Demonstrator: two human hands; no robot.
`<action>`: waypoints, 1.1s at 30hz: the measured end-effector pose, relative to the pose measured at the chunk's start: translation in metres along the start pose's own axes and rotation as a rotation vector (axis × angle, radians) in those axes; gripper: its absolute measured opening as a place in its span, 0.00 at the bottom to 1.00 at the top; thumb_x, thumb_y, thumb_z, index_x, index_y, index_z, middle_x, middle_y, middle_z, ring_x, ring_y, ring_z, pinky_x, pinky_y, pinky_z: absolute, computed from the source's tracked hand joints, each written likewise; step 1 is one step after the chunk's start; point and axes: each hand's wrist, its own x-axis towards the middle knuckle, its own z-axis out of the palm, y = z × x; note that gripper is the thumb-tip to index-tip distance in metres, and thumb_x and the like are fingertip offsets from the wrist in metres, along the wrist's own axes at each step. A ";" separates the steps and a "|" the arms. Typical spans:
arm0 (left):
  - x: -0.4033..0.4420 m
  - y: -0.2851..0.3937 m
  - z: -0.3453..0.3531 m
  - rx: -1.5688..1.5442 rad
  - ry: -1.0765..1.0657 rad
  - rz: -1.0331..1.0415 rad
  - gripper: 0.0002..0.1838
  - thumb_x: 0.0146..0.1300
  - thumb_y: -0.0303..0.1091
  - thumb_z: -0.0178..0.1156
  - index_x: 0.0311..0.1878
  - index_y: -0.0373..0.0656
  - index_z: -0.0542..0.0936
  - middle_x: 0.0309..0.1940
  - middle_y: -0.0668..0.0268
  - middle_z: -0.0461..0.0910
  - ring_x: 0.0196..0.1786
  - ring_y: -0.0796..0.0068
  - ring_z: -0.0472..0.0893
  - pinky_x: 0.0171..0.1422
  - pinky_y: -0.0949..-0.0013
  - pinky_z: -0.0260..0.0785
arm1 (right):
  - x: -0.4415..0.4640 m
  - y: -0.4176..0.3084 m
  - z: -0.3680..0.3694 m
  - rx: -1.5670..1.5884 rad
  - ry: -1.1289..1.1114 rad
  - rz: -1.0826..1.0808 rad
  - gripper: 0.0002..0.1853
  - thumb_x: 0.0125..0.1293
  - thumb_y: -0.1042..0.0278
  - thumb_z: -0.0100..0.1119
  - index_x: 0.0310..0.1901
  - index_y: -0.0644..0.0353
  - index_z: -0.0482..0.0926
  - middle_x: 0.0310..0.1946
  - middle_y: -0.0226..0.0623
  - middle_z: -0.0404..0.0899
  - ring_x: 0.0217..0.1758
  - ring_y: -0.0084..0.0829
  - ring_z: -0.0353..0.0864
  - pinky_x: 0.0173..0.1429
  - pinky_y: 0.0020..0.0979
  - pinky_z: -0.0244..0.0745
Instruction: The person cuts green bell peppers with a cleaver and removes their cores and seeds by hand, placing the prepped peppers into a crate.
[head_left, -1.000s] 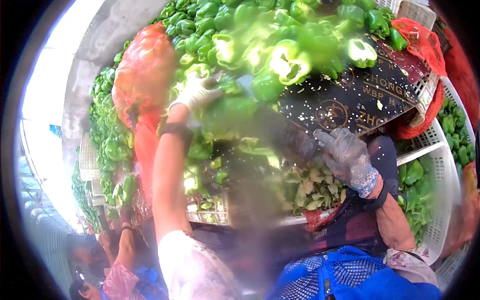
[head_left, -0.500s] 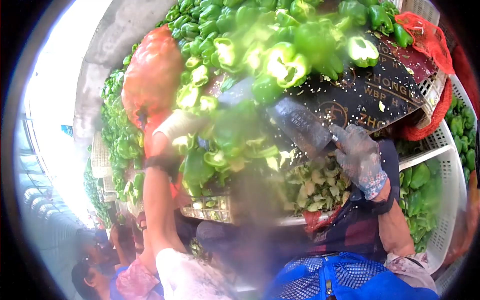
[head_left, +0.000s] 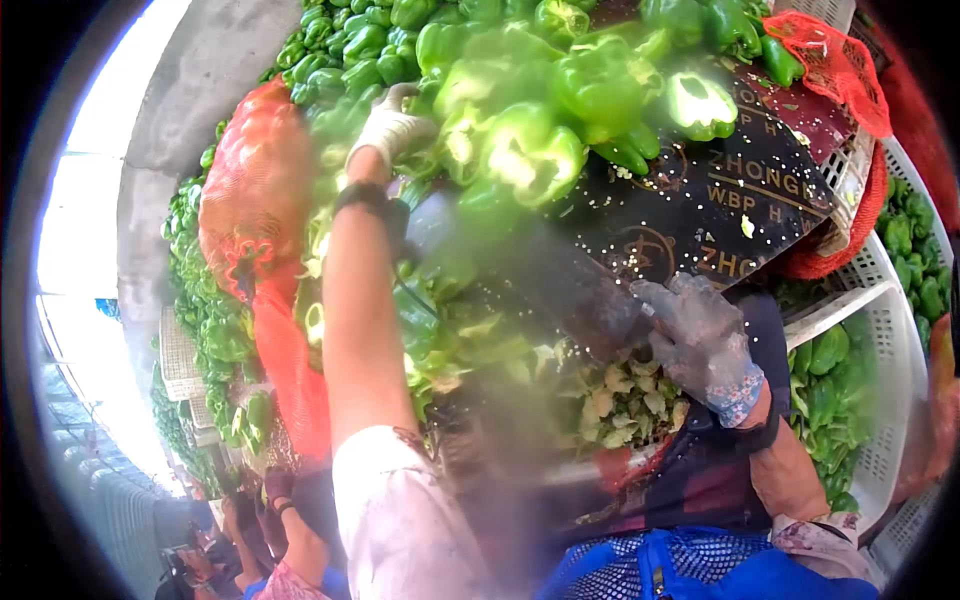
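Observation:
My left hand (head_left: 393,128), in a white glove, reaches into the far pile of green bell peppers (head_left: 365,45). Its fingers look spread, with nothing clearly held, though haze softens the view. In a grey glove with a floral cuff, my right hand (head_left: 700,335) grips a wide, dark-bladed knife (head_left: 592,300) low over the black board (head_left: 700,215). The blade points up and left and is blurred. Cut pepper halves (head_left: 530,155) lie beyond it, their pale insides showing. White seeds dot the board.
A full red mesh bag (head_left: 255,180) stands at the left, and an empty red net (head_left: 830,65) hangs at the upper right. White crates (head_left: 890,400) with peppers stand at my right. Pepper cores (head_left: 630,400) fill a container below the knife. Other people (head_left: 290,530) sit at lower left.
My left hand has moved away from me, up to the far pile, from lower down beside the cut peppers. My right hand stays nearly in place with the knife. The view has shifted slightly.

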 end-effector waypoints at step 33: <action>-0.107 0.020 -0.035 0.576 -0.226 0.028 0.14 0.56 0.39 0.64 0.42 0.44 0.87 0.35 0.57 0.87 0.37 0.63 0.86 0.45 0.62 0.78 | -0.005 0.011 0.004 -0.056 0.017 -0.102 0.22 0.54 0.70 0.58 0.53 0.54 0.74 0.37 0.41 0.72 0.38 0.43 0.76 0.38 0.42 0.74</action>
